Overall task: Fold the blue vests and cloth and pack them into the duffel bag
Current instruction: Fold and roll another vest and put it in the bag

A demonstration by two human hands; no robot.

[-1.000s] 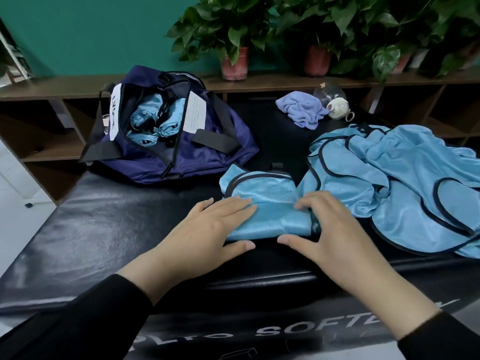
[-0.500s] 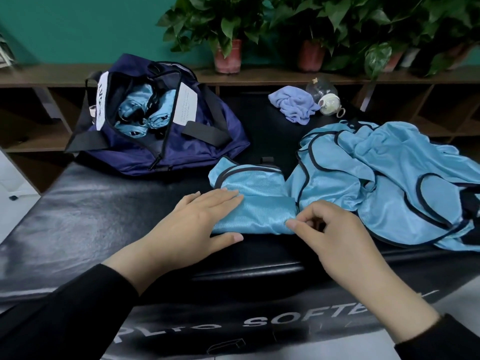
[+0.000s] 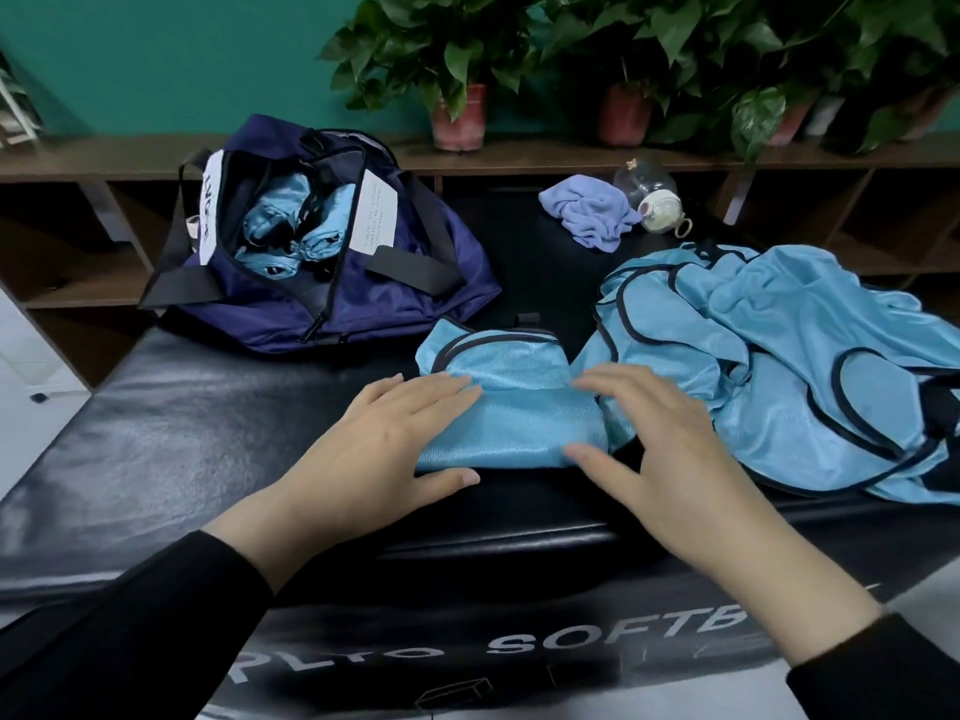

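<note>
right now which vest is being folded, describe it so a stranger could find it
On the black padded bench, right of the navy duffel bag, lies a folded blue vest under both hands. Unlike the loose vest pile beside it, it forms a compact rectangle.

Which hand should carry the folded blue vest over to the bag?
Probably the left hand. It already lies flat on the folded vest, and the open duffel bag sits on its side. The right hand is nearer the unfolded vest pile.

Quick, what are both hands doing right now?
Left hand: open, flat on the folded vest.
Right hand: open, fingers spread, touching the vest.
</note>
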